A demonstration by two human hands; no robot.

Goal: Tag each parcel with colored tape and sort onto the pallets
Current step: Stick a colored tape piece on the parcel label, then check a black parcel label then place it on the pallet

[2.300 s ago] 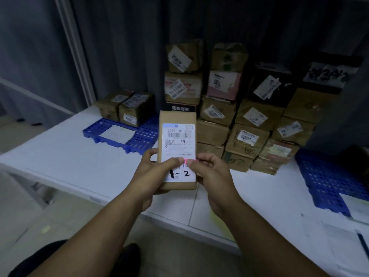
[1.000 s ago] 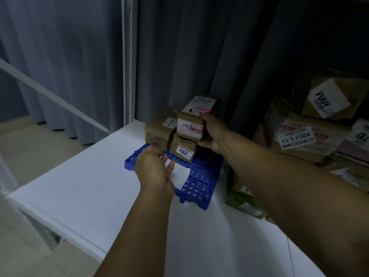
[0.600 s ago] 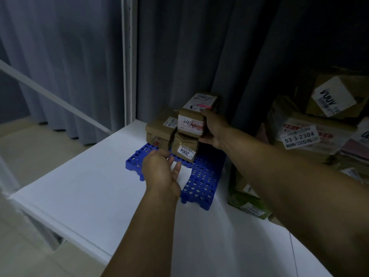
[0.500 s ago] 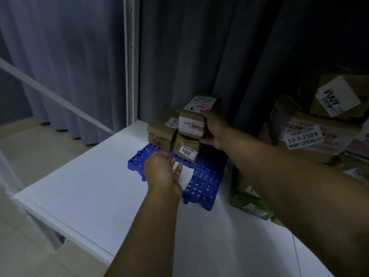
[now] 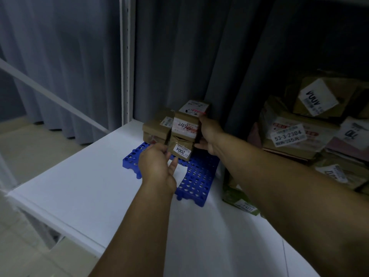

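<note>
my right hand [image 5: 209, 134] is curled round the right side of the small stack at the back of the blue pallet [image 5: 199, 176]. its upper fingers reach to the near right corner of the pink-taped parcel [image 5: 194, 106], and the thumb sits lower, beside the parcel marked 2004 [image 5: 180, 149]. so the grip is closed on that tagged parcel, which lies at the top and back of the stack, label up. the strip of pink tape [image 5: 200, 112] sits at its near edge, just by my fingertip. in front of it, a little lower, is a parcel with a red-printed label [image 5: 185, 126], resting on the 2004 parcel. whether my palm also presses this one i cannot tell.

my left hand [image 5: 157, 166] holds nothing. its fingers are loosely bent and its thumb stands apart, with the fingertips at the left edge of the 2004 parcel. it hangs over the pallet's near left part and partly covers a white sheet of paper [image 5: 180, 174] lying on the pallet.

a plain brown parcel [image 5: 157, 128] stands at the left of the stack, touching it. the pallet lies on the white table [image 5: 79, 186], close to the grey curtain [image 5: 60, 56]. off to my right, well apart from the pallet, is a heap of untagged parcels [image 5: 299, 134].
</note>
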